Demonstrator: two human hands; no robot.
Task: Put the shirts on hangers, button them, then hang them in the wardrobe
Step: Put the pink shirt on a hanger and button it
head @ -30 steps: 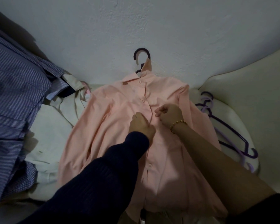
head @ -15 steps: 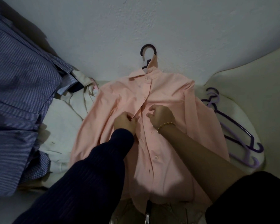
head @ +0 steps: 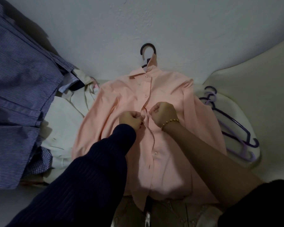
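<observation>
At the left edge of the cream seat (head: 246, 89) lies a heap of blue striped shirts (head: 20, 99), partly over a pale cream garment (head: 67, 122) that spreads toward the middle. The pink shirt (head: 121, 102) lies flat on its back in the centre of the seat, collar toward the white wall (head: 170, 22). The hook of its dark hanger (head: 147, 46) sticks out above the collar, against the wall. The two upper buttons look fastened.

The left hand (head: 131, 119), in a dark ribbed sleeve (head: 92, 177), sits on the shirt's front opening at mid-chest. Its fingers are curled tight and pinch the left edge of the placket. Just beside it, the right hand (head: 164, 113), wearing a gold bead bracelet (head: 170, 122), has its fingers curled too and pinches the opposite edge. The button between them is too small to make out.

Near the right edge of the seat, a small pile of purple hangers (head: 232, 122) lies well apart from the hands.
</observation>
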